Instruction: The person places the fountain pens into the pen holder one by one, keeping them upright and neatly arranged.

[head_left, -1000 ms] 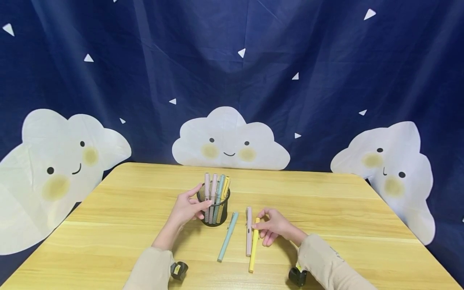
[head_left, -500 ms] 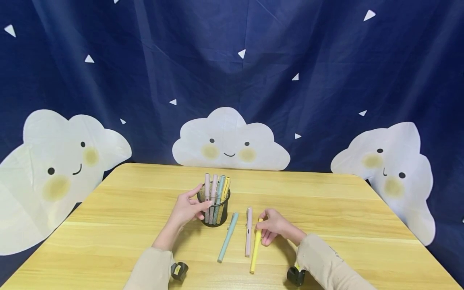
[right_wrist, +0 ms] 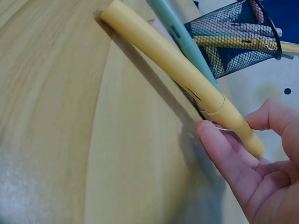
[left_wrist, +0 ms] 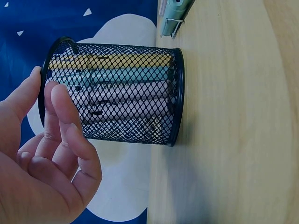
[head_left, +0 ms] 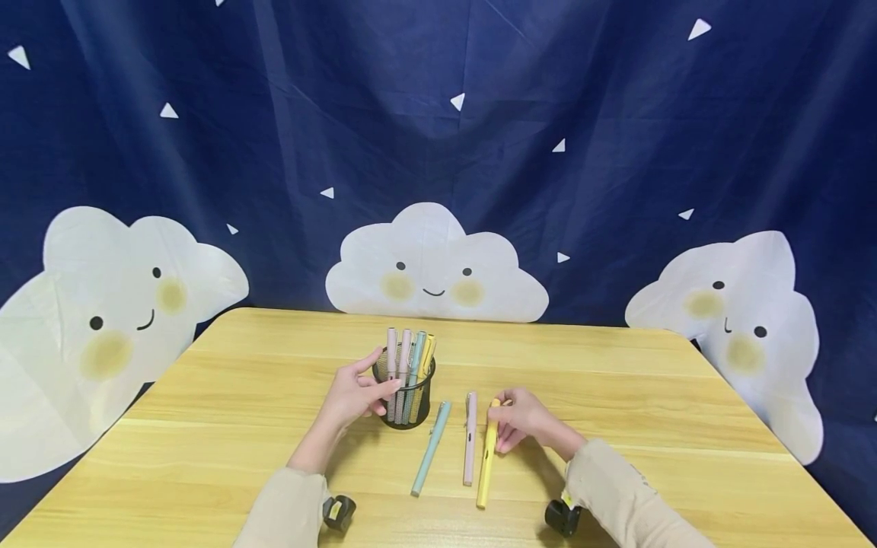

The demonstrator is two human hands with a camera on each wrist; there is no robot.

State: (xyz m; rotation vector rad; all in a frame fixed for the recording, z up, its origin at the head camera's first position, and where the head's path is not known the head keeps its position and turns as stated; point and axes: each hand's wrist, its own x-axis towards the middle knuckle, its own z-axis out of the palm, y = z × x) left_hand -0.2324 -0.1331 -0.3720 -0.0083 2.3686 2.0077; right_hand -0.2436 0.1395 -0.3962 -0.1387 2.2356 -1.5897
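Observation:
A black mesh pen holder (head_left: 425, 407) stands upright on the table, with several lilac, teal and yellow pens inside. My left hand (head_left: 351, 396) holds its rim from the left, thumb and forefinger at the top edge, as the left wrist view (left_wrist: 60, 154) also shows. With my right hand (head_left: 526, 418) I pinch a yellow pen (head_left: 487, 472) by its clip end. That end is raised off the wood; the other end, in the right wrist view, points down at the tabletop. Left of it lie a lilac pen (head_left: 470, 449) and a teal pen (head_left: 431, 450).
The wooden table (head_left: 274, 396) reaches back to a dark blue curtain (head_left: 438, 152) printed with white clouds. Black wrist devices (head_left: 339, 512) hang at both sleeves, close to the table's near side.
The yellow pen has shifted slightly right, away from the lilac pen, and its clip end has risen with my right hand. My left hand and the pen holder have stayed put.

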